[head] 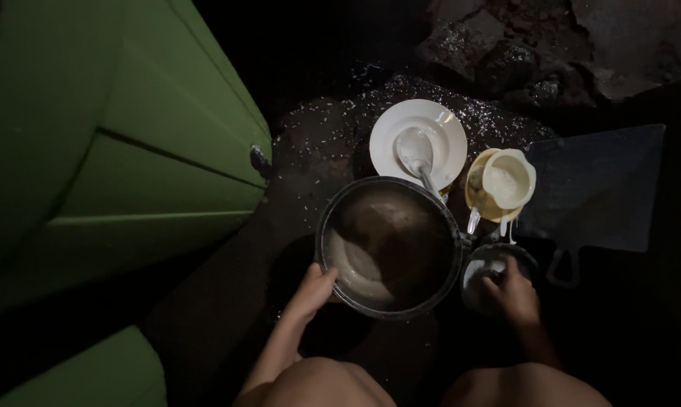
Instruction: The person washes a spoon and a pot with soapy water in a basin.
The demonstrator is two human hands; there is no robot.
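Dark wet ground carries a round pot (389, 245) at centre, its near-left rim gripped by left hand (312, 292); right hand (512, 292), fingers curled in small bowl (499, 275), should scrub firmly, keeping it level.

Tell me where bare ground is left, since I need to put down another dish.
Bare ground lies left of the pot, between it and the green door. The flat dark board on the right is bare too. Crowded: white plate, cups, small bowl under the right hand.
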